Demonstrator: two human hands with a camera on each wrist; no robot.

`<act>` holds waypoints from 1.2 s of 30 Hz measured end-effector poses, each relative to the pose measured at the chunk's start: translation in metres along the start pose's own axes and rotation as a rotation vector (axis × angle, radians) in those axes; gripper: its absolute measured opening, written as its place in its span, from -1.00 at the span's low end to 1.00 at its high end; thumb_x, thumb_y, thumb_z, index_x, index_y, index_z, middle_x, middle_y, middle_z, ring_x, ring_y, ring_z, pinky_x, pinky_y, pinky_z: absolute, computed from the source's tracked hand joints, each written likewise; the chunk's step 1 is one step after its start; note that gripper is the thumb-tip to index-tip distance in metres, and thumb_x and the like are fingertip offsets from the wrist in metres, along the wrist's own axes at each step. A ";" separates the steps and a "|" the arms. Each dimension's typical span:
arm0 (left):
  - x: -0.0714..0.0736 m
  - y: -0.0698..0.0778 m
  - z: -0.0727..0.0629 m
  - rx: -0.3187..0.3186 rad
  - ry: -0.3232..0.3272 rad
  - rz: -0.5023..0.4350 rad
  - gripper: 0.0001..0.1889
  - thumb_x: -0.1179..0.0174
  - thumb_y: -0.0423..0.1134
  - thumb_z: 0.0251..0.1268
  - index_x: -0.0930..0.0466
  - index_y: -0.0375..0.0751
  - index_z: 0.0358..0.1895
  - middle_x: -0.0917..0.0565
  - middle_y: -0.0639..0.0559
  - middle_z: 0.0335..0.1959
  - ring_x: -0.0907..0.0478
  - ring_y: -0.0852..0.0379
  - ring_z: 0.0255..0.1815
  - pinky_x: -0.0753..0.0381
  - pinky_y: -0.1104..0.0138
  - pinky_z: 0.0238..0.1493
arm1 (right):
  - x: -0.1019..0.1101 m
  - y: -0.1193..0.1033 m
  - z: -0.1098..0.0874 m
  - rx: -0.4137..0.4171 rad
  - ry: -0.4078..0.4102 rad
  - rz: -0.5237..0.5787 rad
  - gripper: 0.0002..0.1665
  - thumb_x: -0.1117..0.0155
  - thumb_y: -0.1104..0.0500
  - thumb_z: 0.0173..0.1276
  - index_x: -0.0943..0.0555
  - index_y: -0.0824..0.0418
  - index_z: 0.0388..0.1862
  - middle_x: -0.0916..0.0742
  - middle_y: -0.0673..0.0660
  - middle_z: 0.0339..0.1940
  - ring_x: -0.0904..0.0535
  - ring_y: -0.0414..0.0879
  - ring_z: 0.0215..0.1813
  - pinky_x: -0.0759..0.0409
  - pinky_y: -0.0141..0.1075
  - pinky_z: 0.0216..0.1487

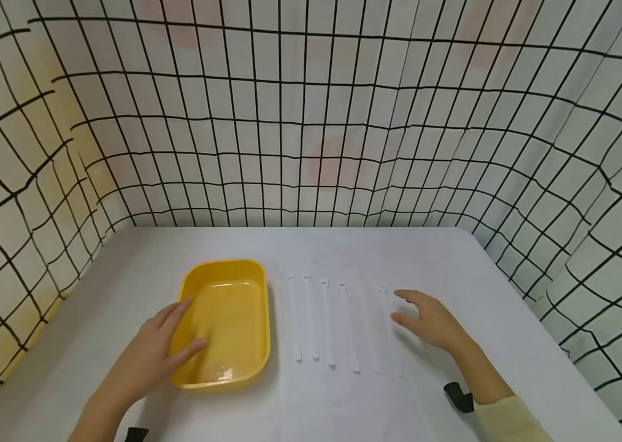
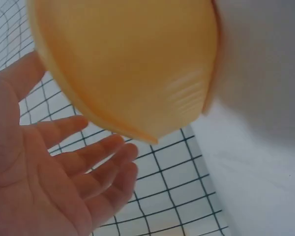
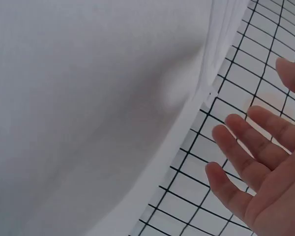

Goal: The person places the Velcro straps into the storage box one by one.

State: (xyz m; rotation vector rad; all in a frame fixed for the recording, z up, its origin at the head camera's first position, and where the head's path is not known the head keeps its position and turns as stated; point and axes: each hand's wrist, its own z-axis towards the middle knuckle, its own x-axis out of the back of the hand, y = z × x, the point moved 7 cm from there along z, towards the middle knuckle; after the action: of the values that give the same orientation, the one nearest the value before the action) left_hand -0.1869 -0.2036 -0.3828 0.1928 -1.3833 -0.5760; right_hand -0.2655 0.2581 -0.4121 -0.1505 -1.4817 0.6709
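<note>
My left hand [image 1: 142,359] is at the left side of a yellow plastic tray [image 1: 228,331], fingers spread and thumb reaching over its near left rim. From the left wrist view the fingers lie along the outside of the tray, loosely bent; whether they touch it I cannot tell. Several white cable ties [image 1: 328,325] lie in a row to the right of the tray, heads toward the far side. Beside the rightmost cable tie [image 1: 382,288] hovers my right hand [image 1: 433,320], its fingers relaxed and holding nothing. That tie's head [image 3: 210,96] also shows in the right wrist view.
A white-covered table [image 1: 344,411] carries everything. Black grid netting [image 1: 300,153] over pale cloth rises along its back and both sides. Black wrist straps [image 1: 458,396] show near the forearms.
</note>
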 end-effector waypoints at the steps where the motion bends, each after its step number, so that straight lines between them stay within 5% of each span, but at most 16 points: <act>1: 0.001 0.000 -0.002 0.013 -0.007 -0.011 -0.16 -0.20 0.17 0.31 -0.18 -0.31 0.47 -0.33 -0.41 0.32 -0.30 -0.43 0.24 -0.29 -0.32 0.14 | -0.002 0.002 0.000 -0.012 -0.013 0.024 -0.30 -0.25 -0.10 0.39 -0.45 0.33 0.33 -0.55 0.31 0.27 -0.43 0.27 0.27 -0.39 0.18 0.19; 8: -0.001 -0.002 -0.016 0.066 -0.038 -0.001 -0.15 -0.24 0.14 0.29 -0.21 -0.43 0.42 -0.36 -0.48 0.26 -0.35 -0.46 0.19 -0.34 -0.31 0.10 | -0.007 0.017 0.006 -0.118 -0.014 0.208 -0.42 -0.28 -0.02 0.40 -0.52 0.35 0.22 -0.66 0.22 0.09 -0.56 0.15 0.10 -0.50 0.10 0.08; 17: -0.013 -0.014 -0.028 0.154 -0.100 -0.039 -0.02 -0.30 0.18 0.19 -0.12 -0.53 0.42 -0.35 -0.52 0.26 -0.37 -0.44 0.21 -0.37 -0.25 0.12 | -0.011 0.026 0.010 -0.175 -0.049 0.313 -0.49 -0.31 0.07 0.37 -0.56 0.39 0.15 -0.71 0.17 -0.08 -0.63 0.06 -0.03 -0.57 -0.12 -0.04; 27: -0.017 -0.015 -0.036 0.138 -0.126 -0.110 0.01 -0.31 0.18 0.17 -0.10 -0.51 0.44 -0.30 -0.49 0.34 -0.27 -0.46 0.30 -0.30 -0.28 0.16 | -0.019 0.037 0.016 -0.281 -0.092 0.415 -0.55 -0.30 0.17 0.36 -0.54 0.45 0.12 -0.71 0.15 -0.17 -0.62 -0.02 -0.18 -0.56 -0.23 -0.23; 36: -0.015 -0.014 -0.040 0.107 -0.087 -0.130 0.00 -0.35 0.15 0.15 -0.11 -0.49 0.45 -0.30 -0.46 0.35 -0.27 -0.46 0.31 -0.30 -0.29 0.16 | -0.029 0.042 0.024 -0.441 -0.092 0.407 -0.62 -0.33 0.19 0.30 -0.60 0.44 -0.01 -0.72 0.11 -0.30 -0.62 -0.11 -0.28 -0.59 -0.26 -0.27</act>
State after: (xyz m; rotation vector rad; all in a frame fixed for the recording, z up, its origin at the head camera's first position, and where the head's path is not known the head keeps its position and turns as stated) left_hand -0.1536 -0.2164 -0.4098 0.3486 -1.4952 -0.6247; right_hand -0.3003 0.2704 -0.4549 -0.7857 -1.6896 0.6691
